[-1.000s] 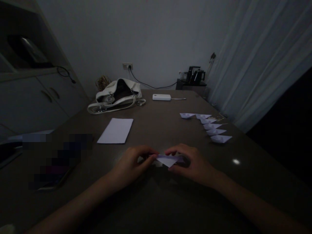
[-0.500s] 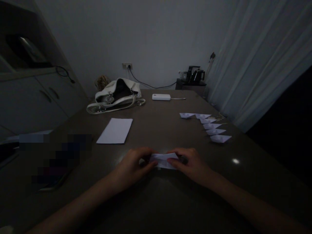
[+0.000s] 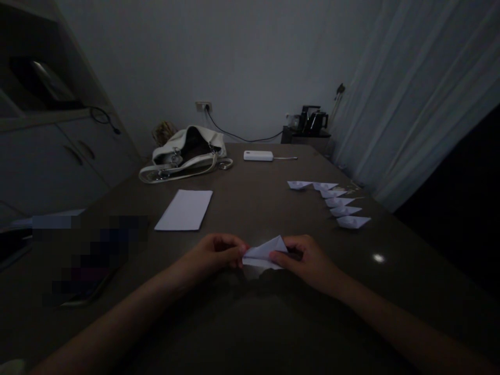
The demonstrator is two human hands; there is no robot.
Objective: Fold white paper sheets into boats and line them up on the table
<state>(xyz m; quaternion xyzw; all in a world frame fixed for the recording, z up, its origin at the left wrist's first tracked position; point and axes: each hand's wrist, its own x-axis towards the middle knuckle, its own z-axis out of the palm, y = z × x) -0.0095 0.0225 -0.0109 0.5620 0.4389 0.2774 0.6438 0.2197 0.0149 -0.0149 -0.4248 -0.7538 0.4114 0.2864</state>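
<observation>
A small folded sheet of white paper (image 3: 262, 253) is held between my two hands, low over the near middle of the table. My left hand (image 3: 214, 254) pinches its left end between thumb and fingers. On the other side, my right hand (image 3: 307, 260) grips the right end, thumb in front and fingers behind. A peaked flap stands up near the right end, and a straight folded band runs along the bottom edge. The fingertips behind the paper are hidden.
Several folded paper boats (image 3: 346, 202) stand in a row at the right. A stack of white paper (image 3: 185, 210) lies left of centre. Farther back are a white handbag (image 3: 187, 151) and a white power bank (image 3: 258, 155) with a short cable. A blurred-out patch covers the left side.
The paper has turned so that a peaked flap now rises at its right. My left hand has shifted its hold out to the left end.
</observation>
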